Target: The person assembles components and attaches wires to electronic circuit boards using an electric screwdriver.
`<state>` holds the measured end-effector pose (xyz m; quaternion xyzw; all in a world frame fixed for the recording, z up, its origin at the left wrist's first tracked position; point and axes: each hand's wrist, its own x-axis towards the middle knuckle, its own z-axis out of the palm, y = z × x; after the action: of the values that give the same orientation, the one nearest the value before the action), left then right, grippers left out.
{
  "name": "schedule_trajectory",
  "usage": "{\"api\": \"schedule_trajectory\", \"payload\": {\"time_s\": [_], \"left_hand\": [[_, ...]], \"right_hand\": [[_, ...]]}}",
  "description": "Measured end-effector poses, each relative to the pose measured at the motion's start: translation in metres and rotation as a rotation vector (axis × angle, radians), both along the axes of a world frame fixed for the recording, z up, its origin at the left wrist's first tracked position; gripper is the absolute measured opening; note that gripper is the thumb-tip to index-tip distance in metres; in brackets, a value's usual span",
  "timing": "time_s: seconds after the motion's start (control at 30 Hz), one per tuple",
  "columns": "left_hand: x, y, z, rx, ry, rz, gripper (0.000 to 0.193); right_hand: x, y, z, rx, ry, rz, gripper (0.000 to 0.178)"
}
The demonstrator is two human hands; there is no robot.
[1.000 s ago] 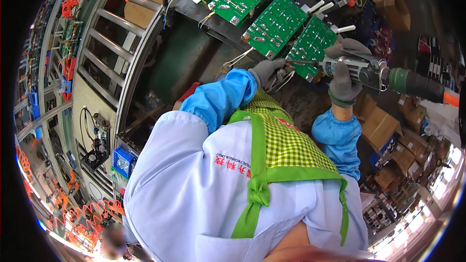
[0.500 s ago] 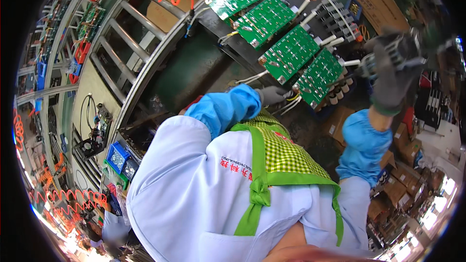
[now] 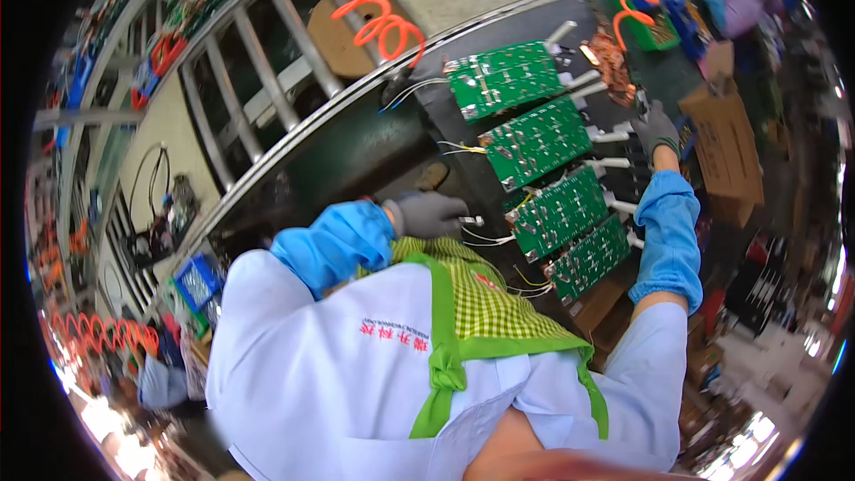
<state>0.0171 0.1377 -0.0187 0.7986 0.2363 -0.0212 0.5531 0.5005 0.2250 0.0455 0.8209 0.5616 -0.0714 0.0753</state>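
Observation:
Four green circuit boards point(image 3: 539, 142) lie in a slanting row on the dark bench, with thin wires at their left ends and white tube-like parts point(image 3: 609, 136) at their right. My left hand point(image 3: 429, 215), in a grey glove, is closed left of the third board; a small white-and-metal piece point(image 3: 473, 220) shows at its fingertips, its kind unclear. My right hand point(image 3: 657, 131), also gloved, reaches past the boards' right ends, beside a pile of copper-coloured pieces point(image 3: 612, 67). Its fingers are closed round something small, dark and metallic that I cannot make out.
A metal roller conveyor point(image 3: 267, 80) runs along the left, with a coiled orange air hose point(image 3: 378, 22) over it. Cardboard boxes point(image 3: 726, 147) stand at the right. A green bin point(image 3: 655, 28) sits at the back; another person point(image 3: 744, 0) is beyond it.
My right hand has swung from the far right, where it held a blurred grey metal part, to beside the copper pieces. My left hand has drawn away from the nearest board's wires. The view has shifted.

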Motion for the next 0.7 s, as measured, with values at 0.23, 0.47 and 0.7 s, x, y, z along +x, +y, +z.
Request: {"api": "schedule_trajectory", "payload": {"time_s": [0.23,0.47,0.7], "left_hand": [[-0.069,0.1,0.049,-0.228,-0.1,0.341,0.02],[-0.037,0.172,0.08,0.088,-0.471,0.454,0.017],[0.035,0.223,0.1,-0.051,-0.767,0.43,0.016]], "right_hand": [[-0.005,0.091,-0.085,-0.286,0.126,-0.062,0.055],[0.059,0.126,-0.206,-0.311,0.12,0.139,0.072],[-0.024,0.139,-0.097,-0.193,0.421,0.049,0.058]]}}
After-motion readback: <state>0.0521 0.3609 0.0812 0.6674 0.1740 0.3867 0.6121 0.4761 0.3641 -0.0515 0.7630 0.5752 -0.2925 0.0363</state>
